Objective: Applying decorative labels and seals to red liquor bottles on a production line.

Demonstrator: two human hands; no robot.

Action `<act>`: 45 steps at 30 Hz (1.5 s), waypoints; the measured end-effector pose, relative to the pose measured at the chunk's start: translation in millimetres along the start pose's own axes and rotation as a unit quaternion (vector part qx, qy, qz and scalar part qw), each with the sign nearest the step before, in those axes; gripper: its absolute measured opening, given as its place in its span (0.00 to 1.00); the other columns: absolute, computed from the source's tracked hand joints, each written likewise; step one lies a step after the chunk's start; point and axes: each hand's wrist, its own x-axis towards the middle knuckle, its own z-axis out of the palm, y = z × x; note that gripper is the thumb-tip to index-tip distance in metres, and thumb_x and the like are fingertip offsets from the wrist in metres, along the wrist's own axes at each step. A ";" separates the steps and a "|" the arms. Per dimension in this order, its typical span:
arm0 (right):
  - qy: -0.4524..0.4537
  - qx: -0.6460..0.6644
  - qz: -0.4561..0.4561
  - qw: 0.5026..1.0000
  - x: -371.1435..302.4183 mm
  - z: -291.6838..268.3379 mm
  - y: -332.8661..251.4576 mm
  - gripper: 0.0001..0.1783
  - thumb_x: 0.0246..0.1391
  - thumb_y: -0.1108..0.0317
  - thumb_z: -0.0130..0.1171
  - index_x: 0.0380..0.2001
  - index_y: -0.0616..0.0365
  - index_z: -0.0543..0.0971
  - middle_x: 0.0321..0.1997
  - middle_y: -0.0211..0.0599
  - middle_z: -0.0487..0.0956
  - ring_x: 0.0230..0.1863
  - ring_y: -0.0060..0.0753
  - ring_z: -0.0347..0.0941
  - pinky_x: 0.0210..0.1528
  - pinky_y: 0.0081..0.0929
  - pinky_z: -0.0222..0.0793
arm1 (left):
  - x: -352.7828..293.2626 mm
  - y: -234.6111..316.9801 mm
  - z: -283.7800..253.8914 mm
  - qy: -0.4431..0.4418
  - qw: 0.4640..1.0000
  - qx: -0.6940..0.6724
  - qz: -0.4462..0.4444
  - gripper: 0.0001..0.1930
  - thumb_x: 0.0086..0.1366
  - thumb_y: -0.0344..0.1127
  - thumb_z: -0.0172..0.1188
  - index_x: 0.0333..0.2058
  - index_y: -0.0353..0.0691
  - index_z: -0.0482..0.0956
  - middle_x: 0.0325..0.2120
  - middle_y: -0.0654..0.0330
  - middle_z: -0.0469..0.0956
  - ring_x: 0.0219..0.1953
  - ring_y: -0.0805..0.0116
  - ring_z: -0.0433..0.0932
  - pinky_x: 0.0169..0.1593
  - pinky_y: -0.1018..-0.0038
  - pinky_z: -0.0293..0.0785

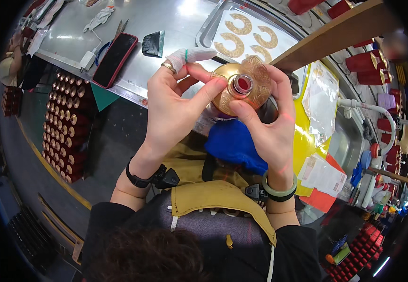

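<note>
Just above my lap, a bottle [223, 101] with a gold shoulder and an open neck, dark red inside, tilts toward me. An embossed gold C-shaped label [259, 84] curves round the neck, its far edge standing off the shoulder. My left hand [178, 91] pinches the label's left side between thumb and index finger; a white fabric sleeve with a green band covers another finger. Wrapped round the bottle's right side, my right hand [269, 124] presses its thumb on the shoulder near the neck. A blue cloth [237, 146] lies below the bottle.
Beyond my hands, a metal tray [205, 37] holds a white sheet with several gold C-shaped labels [238, 24]. A phone [115, 60], scissors [121, 27] and a dark wrapped block [153, 44] lie left. A wooden bar [331, 35] slants at right. Gold-topped red bottles [65, 127] stand left.
</note>
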 end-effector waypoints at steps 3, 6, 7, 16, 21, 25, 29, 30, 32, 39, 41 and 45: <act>-0.004 0.005 0.005 1.000 -0.2 -0.4 0.8 0.36 0.53 0.73 0.73 0.62 0.64 0.66 0.56 0.41 0.76 0.59 0.32 0.73 0.62 0.30 0.68 | -1.4 -0.7 -0.6 -0.019 1.000 -0.014 -0.013 0.28 0.61 0.19 0.69 0.60 0.31 0.71 0.37 0.63 0.76 0.43 0.75 0.77 0.49 0.77 0.76; -0.009 -0.001 0.007 1.000 0.3 -0.1 0.5 0.37 0.53 0.73 0.73 0.62 0.64 0.66 0.57 0.42 0.75 0.60 0.32 0.72 0.63 0.30 0.67 | 4.0 -7.8 1.9 -0.005 0.997 -0.079 0.000 0.30 0.61 0.19 0.67 0.61 0.32 0.68 0.43 0.61 0.74 0.51 0.73 0.75 0.53 0.74 0.74; -0.010 -0.001 0.009 1.000 0.5 0.1 0.1 0.37 0.53 0.73 0.73 0.62 0.64 0.65 0.57 0.42 0.75 0.60 0.32 0.71 0.63 0.30 0.67 | 6.4 -9.4 0.6 -0.028 0.993 -0.103 -0.048 0.27 0.64 0.22 0.64 0.61 0.33 0.67 0.49 0.58 0.73 0.56 0.70 0.72 0.58 0.70 0.72; -0.011 -0.004 0.026 1.000 -0.5 0.3 -2.9 0.37 0.53 0.72 0.73 0.62 0.65 0.65 0.57 0.41 0.75 0.60 0.32 0.71 0.64 0.30 0.66 | -4.1 -24.0 8.7 -0.015 0.955 -0.282 -0.091 0.14 0.72 0.26 0.58 0.54 0.36 0.75 0.51 0.57 0.77 0.54 0.71 0.75 0.61 0.71 0.70; -0.007 -0.002 0.029 1.000 -0.6 0.4 -1.5 0.38 0.52 0.71 0.74 0.62 0.64 0.65 0.57 0.40 0.75 0.60 0.31 0.71 0.63 0.29 0.66 | -10.8 -35.8 7.9 -0.091 0.975 -0.196 0.046 0.15 0.74 0.27 0.54 0.58 0.33 0.72 0.58 0.58 0.72 0.59 0.70 0.72 0.64 0.70 0.68; -0.009 -0.014 0.029 0.999 -0.4 0.2 -1.1 0.38 0.52 0.71 0.74 0.62 0.64 0.65 0.57 0.40 0.75 0.59 0.31 0.71 0.63 0.29 0.66 | -10.3 -39.6 4.4 -0.105 0.970 -0.216 0.031 0.17 0.75 0.26 0.52 0.60 0.33 0.71 0.60 0.56 0.72 0.61 0.70 0.71 0.64 0.70 0.69; -0.006 -0.014 0.032 0.999 -0.8 1.0 -1.0 0.38 0.52 0.71 0.74 0.62 0.64 0.65 0.57 0.40 0.75 0.59 0.30 0.71 0.63 0.29 0.66 | -11.1 -45.6 5.1 -0.112 0.971 -0.205 0.045 0.21 0.72 0.29 0.60 0.61 0.34 0.70 0.63 0.53 0.68 0.63 0.66 0.70 0.64 0.68 0.69; -0.006 -0.011 0.033 0.999 -0.9 1.3 -0.8 0.38 0.53 0.71 0.74 0.62 0.64 0.65 0.57 0.41 0.75 0.59 0.31 0.71 0.63 0.29 0.66 | -11.3 -48.4 6.3 -0.110 0.973 -0.179 0.095 0.26 0.66 0.32 0.66 0.61 0.35 0.71 0.64 0.51 0.67 0.63 0.63 0.69 0.64 0.66 0.69; -0.008 -0.007 0.034 0.999 -1.1 1.9 -0.7 0.38 0.53 0.72 0.73 0.62 0.64 0.65 0.57 0.41 0.75 0.60 0.31 0.71 0.63 0.29 0.66 | -12.5 -54.1 6.2 -0.107 0.972 -0.151 0.145 0.31 0.61 0.35 0.73 0.61 0.36 0.71 0.65 0.50 0.65 0.64 0.60 0.69 0.65 0.64 0.69; 0.002 0.029 0.040 0.999 -1.6 2.6 0.2 0.37 0.53 0.74 0.73 0.63 0.64 0.64 0.58 0.41 0.75 0.60 0.32 0.71 0.63 0.30 0.67 | -20.7 -65.6 10.6 -0.025 0.958 0.128 0.257 0.46 0.44 0.39 0.84 0.61 0.37 0.71 0.62 0.47 0.65 0.62 0.49 0.71 0.63 0.59 0.71; 0.007 0.022 0.037 0.999 -2.0 4.2 0.9 0.37 0.53 0.74 0.73 0.63 0.64 0.65 0.58 0.41 0.75 0.60 0.32 0.71 0.63 0.30 0.67 | -25.7 -64.4 14.4 0.006 0.959 0.178 0.221 0.44 0.45 0.37 0.82 0.61 0.37 0.71 0.62 0.44 0.66 0.61 0.46 0.72 0.61 0.58 0.72; 0.037 0.000 0.026 0.999 -4.6 8.7 1.3 0.37 0.52 0.73 0.73 0.62 0.64 0.65 0.56 0.42 0.76 0.58 0.33 0.73 0.60 0.30 0.69 | -21.4 -67.0 23.2 0.008 0.914 0.235 0.331 0.41 0.48 0.35 0.79 0.61 0.38 0.70 0.64 0.42 0.65 0.60 0.42 0.72 0.59 0.56 0.73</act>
